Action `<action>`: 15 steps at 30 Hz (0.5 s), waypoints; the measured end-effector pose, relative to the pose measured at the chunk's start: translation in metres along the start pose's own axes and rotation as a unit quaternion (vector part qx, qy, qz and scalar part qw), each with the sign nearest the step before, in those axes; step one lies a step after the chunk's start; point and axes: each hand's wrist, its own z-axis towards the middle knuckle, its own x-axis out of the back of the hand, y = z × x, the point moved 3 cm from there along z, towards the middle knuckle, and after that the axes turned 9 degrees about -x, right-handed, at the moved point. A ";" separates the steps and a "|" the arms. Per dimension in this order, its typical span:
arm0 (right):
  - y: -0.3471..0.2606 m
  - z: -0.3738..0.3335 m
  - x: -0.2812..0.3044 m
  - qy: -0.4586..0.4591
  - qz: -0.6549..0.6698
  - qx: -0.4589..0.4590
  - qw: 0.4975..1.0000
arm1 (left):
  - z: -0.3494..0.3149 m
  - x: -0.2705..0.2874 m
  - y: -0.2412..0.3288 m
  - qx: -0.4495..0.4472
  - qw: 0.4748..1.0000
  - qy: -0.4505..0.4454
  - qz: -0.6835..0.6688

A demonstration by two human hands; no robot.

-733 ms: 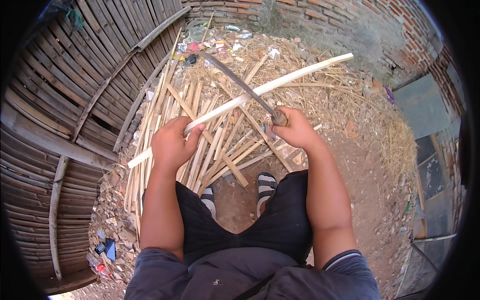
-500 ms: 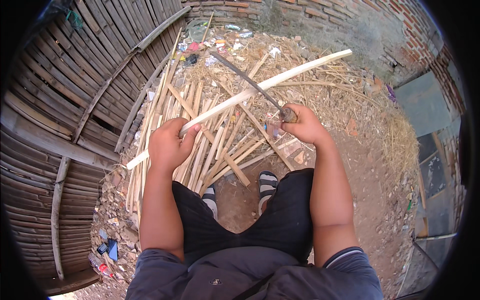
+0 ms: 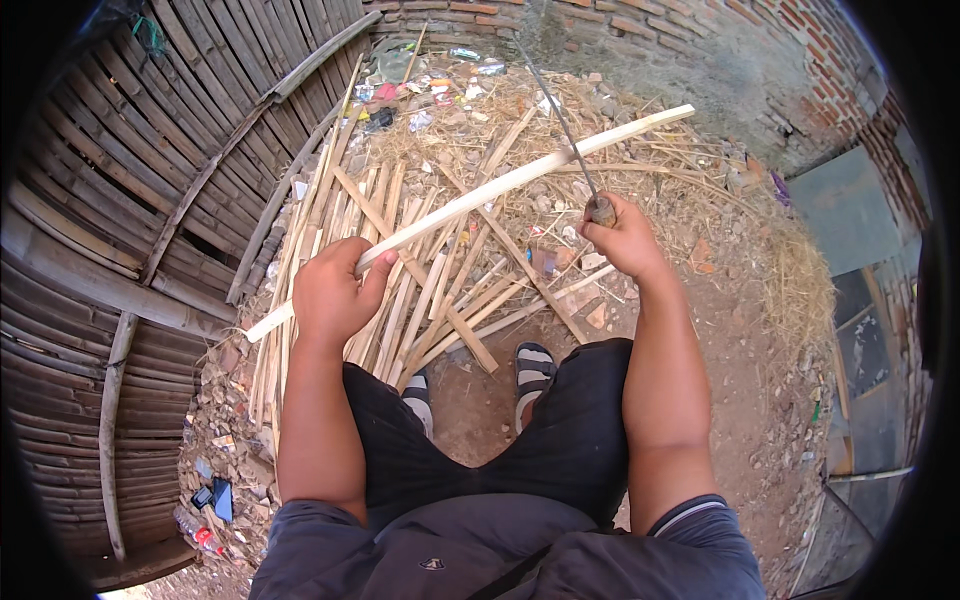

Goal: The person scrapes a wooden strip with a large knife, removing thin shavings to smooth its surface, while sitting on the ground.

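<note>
Now the right hand [image 3: 622, 238] has lifted the knife [image 3: 567, 135] off the bamboo strip [image 3: 480, 200].

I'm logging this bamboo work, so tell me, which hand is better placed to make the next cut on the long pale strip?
Right, probably. The right hand has its grip on the knife, blade raised over the bamboo strip. The left hand is occupied steadying that strip near its lower end.
</note>
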 end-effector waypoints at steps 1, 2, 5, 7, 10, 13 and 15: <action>-0.003 -0.002 -0.008 0.004 -0.011 0.012 1.000 | 0.000 -0.001 0.000 0.001 1.000 0.000 -0.001; -0.009 -0.006 -0.018 -0.023 -0.040 0.031 0.998 | 0.002 -0.002 0.002 0.001 1.000 0.000 -0.002; -0.039 -0.026 -0.047 -0.111 -0.125 0.086 0.982 | -0.002 -0.003 0.002 0.008 1.000 -0.012 -0.014; -0.035 -0.024 -0.041 -0.106 -0.112 0.084 0.984 | -0.002 -0.002 0.001 0.004 1.000 -0.018 -0.017; -0.012 -0.009 -0.014 -0.068 -0.030 0.041 0.996 | 0.000 0.001 -0.002 0.000 1.000 -0.020 -0.010; -0.006 -0.002 -0.004 -0.007 0.012 0.020 1.000 | -0.001 0.003 -0.005 0.017 1.000 -0.022 -0.013; -0.015 -0.010 -0.017 -0.044 0.013 0.025 0.999 | 0.000 -0.003 -0.002 0.023 0.999 -0.021 -0.029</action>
